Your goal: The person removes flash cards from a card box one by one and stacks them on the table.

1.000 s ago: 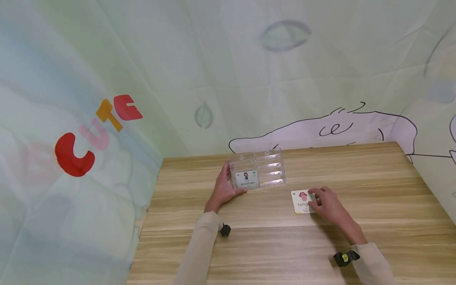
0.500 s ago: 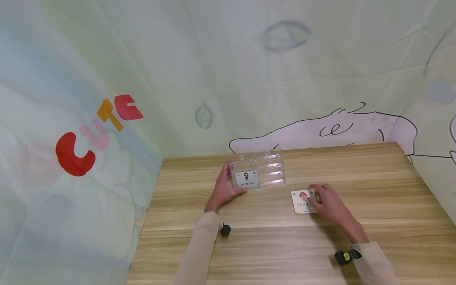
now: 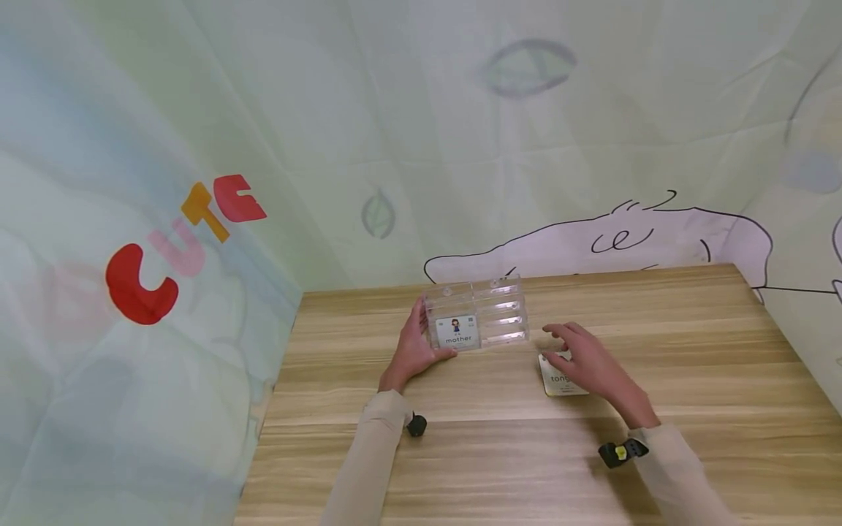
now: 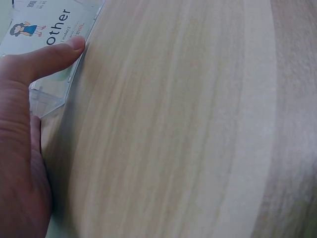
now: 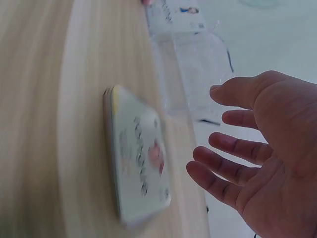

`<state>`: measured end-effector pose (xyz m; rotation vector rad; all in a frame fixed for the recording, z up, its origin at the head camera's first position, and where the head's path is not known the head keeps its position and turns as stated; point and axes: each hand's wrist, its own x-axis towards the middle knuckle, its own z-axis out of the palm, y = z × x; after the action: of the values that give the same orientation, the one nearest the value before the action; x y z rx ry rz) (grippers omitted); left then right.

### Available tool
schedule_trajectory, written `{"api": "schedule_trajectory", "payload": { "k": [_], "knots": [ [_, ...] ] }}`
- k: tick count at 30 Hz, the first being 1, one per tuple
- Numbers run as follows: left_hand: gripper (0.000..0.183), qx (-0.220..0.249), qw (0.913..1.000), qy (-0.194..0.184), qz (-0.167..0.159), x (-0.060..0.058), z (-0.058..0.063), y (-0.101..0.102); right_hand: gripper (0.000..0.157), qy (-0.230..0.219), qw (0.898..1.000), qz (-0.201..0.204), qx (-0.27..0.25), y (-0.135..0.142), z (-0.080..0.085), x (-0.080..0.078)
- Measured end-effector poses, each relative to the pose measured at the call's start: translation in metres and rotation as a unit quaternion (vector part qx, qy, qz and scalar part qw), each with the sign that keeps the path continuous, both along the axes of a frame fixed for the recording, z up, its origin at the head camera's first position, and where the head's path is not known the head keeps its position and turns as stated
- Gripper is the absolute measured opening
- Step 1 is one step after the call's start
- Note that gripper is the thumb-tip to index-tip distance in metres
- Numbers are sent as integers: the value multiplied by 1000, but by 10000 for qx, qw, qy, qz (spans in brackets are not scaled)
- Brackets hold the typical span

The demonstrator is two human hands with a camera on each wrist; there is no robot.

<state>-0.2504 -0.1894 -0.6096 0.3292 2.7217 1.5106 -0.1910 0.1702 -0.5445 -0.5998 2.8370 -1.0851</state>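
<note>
My left hand (image 3: 413, 352) grips the left side of a clear plastic card rack (image 3: 503, 313), its thumb (image 4: 59, 57) across the front lower edge. A flashcard reading "mother" (image 3: 458, 334), with a small figure on it, sits in the rack's lower left slot; the right column's tiers hold no card. Over a stack of flashcards (image 5: 141, 163) hovers my right hand (image 3: 595, 369), fingers spread and slightly bent, holding nothing. The top card reads "tongue" and shows a mouth; in the head view the hand hides its right part.
The wood-grain table (image 3: 487, 467) runs back to a pale printed curtain (image 3: 421, 168) right behind the rack. Another stretch of curtain with "CUTE" lettering (image 3: 141, 285) borders the table's left side. Each wrist wears a black strap device (image 3: 416, 425).
My right hand has lifted off the right edge of the card stack and moved left and away from me, toward the rack. The left hand and rack have stayed in place.
</note>
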Motion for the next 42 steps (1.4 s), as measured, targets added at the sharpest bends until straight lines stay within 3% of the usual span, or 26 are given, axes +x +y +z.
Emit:
{"api": "schedule_trajectory", "payload": {
  "k": [11, 22, 33, 42],
  "knots": [
    [136, 18, 10000, -5, 14, 2, 2, 1, 43, 157, 9978, 290, -582, -42, 2, -16],
    [135, 56, 10000, 50, 0, 4, 2, 1, 38, -79, 9945, 381, -975, -82, 1, -26],
    [134, 114, 9998, 164, -92, 2, 2, 2, 31, -189, 9901, 531, -1286, -103, -9, -33],
    [135, 114, 9999, 105, -22, 2, 3, 1, 29, 82, 9888, 618, -1353, -114, -15, -36]
  ]
}}
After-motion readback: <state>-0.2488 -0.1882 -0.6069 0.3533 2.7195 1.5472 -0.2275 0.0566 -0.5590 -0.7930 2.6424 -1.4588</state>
